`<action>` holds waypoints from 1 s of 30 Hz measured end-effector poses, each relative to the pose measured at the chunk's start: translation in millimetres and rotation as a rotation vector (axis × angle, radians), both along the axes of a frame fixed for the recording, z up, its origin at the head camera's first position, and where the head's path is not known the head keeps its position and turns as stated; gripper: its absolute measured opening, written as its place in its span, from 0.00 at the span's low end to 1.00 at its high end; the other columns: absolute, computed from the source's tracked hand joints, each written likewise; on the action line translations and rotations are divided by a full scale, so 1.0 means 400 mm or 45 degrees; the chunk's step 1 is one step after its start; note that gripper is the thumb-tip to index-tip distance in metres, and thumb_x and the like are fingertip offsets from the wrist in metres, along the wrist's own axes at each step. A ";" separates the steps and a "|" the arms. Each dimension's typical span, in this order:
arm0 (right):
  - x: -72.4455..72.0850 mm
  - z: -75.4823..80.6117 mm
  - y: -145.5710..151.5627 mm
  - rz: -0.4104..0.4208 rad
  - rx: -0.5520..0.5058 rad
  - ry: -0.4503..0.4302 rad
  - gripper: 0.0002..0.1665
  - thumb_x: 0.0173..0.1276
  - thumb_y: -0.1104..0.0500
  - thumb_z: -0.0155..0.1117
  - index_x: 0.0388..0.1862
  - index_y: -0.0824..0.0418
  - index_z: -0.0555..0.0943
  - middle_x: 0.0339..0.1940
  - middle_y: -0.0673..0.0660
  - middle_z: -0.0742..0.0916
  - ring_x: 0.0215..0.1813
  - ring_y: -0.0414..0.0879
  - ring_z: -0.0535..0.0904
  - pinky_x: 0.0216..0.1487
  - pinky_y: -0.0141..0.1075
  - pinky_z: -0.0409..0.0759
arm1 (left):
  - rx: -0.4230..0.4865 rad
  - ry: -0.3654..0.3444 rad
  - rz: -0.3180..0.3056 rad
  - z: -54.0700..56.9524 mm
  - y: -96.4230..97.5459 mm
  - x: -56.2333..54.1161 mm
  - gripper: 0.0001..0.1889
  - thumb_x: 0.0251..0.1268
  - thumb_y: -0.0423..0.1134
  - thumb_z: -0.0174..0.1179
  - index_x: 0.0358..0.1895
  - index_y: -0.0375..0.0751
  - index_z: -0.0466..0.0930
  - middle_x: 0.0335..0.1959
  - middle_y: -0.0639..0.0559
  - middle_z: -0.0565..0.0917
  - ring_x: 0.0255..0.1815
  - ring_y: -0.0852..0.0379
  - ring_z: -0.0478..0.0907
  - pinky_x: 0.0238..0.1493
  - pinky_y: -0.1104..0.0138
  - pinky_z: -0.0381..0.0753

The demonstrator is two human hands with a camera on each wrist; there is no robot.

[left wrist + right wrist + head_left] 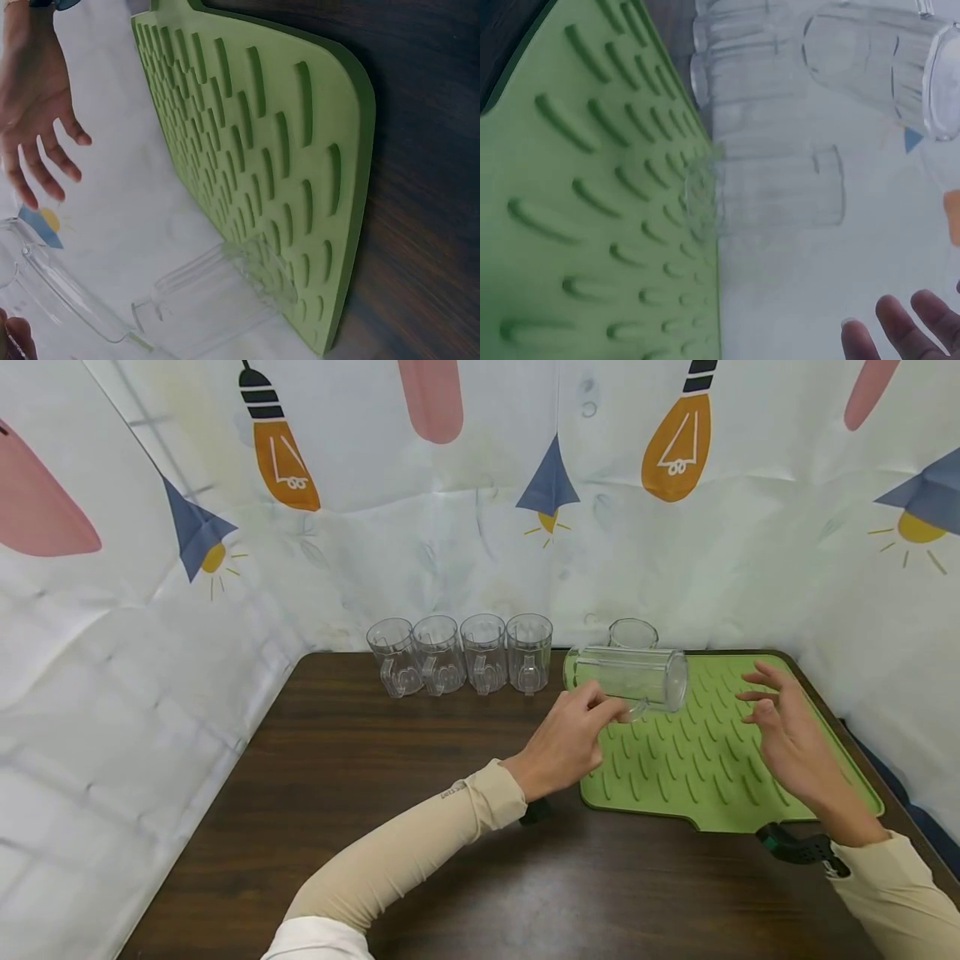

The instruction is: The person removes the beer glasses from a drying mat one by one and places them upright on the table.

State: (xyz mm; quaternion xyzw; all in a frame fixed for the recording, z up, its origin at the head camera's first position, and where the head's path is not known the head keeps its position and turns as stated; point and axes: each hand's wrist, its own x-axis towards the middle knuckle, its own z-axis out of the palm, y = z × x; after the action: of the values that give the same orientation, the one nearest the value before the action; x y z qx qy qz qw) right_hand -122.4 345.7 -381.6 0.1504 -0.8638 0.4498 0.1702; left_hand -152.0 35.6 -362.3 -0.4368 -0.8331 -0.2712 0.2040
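My left hand grips the handle of a clear glass mug, which lies on its side in the air above the green mat. In the right wrist view this mug is tilted, its thick base toward the right edge. My right hand hovers over the mat's right part with its fingers spread, apart from the mug and holding nothing. Behind the held mug, another clear mug stands on the mat's back left corner, partly hidden in the head view; the left wrist view shows more of that mug.
Several clear mugs stand in a row along the back of the dark wooden table, left of the mat. A patterned cloth hangs close behind and at both sides of the table. The mat bears raised ridges.
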 end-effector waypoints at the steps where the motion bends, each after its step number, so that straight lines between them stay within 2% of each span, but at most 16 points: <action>1: -0.002 0.001 -0.010 0.011 -0.013 0.009 0.31 0.88 0.57 0.34 0.85 0.54 0.50 0.68 0.31 0.65 0.62 0.22 0.69 0.53 0.11 0.69 | -0.003 0.016 0.006 -0.001 -0.001 0.000 0.33 0.40 0.13 0.52 0.51 0.44 0.84 0.41 0.49 0.80 0.35 0.57 0.70 0.44 0.66 0.70; 6: -0.008 0.005 -0.058 0.037 -0.045 0.036 0.30 0.88 0.60 0.32 0.85 0.53 0.51 0.69 0.33 0.66 0.63 0.23 0.70 0.54 0.11 0.70 | -0.022 0.112 0.036 -0.007 -0.004 -0.001 0.32 0.40 0.14 0.54 0.51 0.45 0.83 0.40 0.51 0.79 0.33 0.58 0.69 0.41 0.69 0.67; 11: -0.016 0.005 -0.101 0.070 -0.093 0.036 0.30 0.87 0.61 0.31 0.85 0.53 0.51 0.71 0.40 0.67 0.64 0.25 0.71 0.54 0.12 0.72 | -0.044 0.228 0.069 -0.015 -0.006 -0.002 0.30 0.40 0.15 0.54 0.48 0.46 0.84 0.36 0.53 0.79 0.34 0.58 0.69 0.38 0.69 0.67; 16: -0.026 -0.002 -0.137 0.080 -0.138 0.039 0.30 0.87 0.62 0.33 0.84 0.55 0.53 0.71 0.45 0.69 0.64 0.27 0.72 0.53 0.13 0.74 | -0.070 0.331 0.092 -0.020 -0.008 0.001 0.29 0.39 0.16 0.55 0.46 0.47 0.83 0.36 0.55 0.80 0.34 0.58 0.71 0.37 0.69 0.69; 20: -0.032 -0.007 -0.164 0.099 -0.198 0.013 0.29 0.87 0.59 0.36 0.84 0.56 0.54 0.70 0.46 0.69 0.64 0.30 0.73 0.53 0.15 0.76 | -0.093 0.377 0.107 -0.023 -0.009 0.003 0.28 0.39 0.17 0.58 0.46 0.47 0.84 0.37 0.55 0.80 0.35 0.58 0.73 0.38 0.69 0.71; 25: -0.037 -0.016 -0.189 0.114 -0.292 -0.024 0.30 0.87 0.55 0.40 0.83 0.59 0.54 0.68 0.41 0.68 0.63 0.32 0.72 0.52 0.15 0.78 | -0.130 0.400 0.125 -0.030 -0.013 0.006 0.26 0.42 0.19 0.63 0.47 0.48 0.84 0.37 0.55 0.81 0.38 0.58 0.76 0.39 0.69 0.73; 30: -0.043 -0.023 -0.209 0.141 -0.410 -0.061 0.30 0.86 0.54 0.44 0.82 0.58 0.57 0.66 0.42 0.69 0.62 0.34 0.74 0.50 0.17 0.81 | -0.172 0.452 0.171 -0.043 -0.017 0.008 0.20 0.54 0.23 0.65 0.48 0.49 0.84 0.39 0.56 0.81 0.39 0.58 0.75 0.37 0.69 0.72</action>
State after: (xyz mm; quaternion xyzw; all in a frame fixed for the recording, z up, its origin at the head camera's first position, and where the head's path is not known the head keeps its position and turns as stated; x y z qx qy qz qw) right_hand -139.8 262.0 -391.0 0.1576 -0.7748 0.5945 0.1464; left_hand -148.9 28.9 -379.5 -0.4338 -0.8277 -0.1190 0.3355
